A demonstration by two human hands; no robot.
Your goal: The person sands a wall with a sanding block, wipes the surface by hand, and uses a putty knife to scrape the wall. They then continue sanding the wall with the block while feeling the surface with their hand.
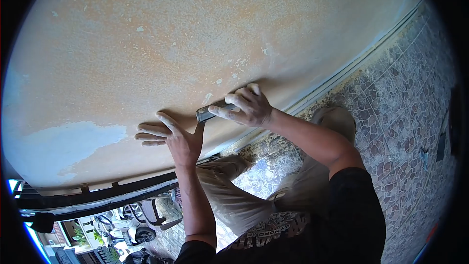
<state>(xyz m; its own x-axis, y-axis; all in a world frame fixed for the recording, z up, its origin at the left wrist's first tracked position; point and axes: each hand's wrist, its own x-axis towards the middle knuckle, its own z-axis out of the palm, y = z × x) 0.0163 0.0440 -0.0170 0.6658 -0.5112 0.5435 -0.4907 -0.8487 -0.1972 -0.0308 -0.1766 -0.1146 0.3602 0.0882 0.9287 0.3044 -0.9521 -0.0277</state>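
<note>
A wall (pixel 161 29) with patchy, flaking beige paint fills the upper part of the view. My right hand (pixel 251 106) grips a dark, flat scraper (pixel 210 112) with a grey end, its fingers bent over the tool, which lies against the wall. Most of the scraper's rear part is hidden under those fingers. Spread out on the wall to the left is my left hand (pixel 183 139), with nothing in it. Its thumb reaches up to the scraper's grey end. Pale dust coats the fingers of both hands.
A whitish bare patch (pixel 78 149) shows on the wall at left. Below the wall, dust and flakes (pixel 273 149) litter the stone-patterned floor (pixel 405 132) around my legs. A motorcycle (pixel 132 234) and a chair (pixel 159 215) stand at lower left. A small bluish object (pixel 424 156) lies at right.
</note>
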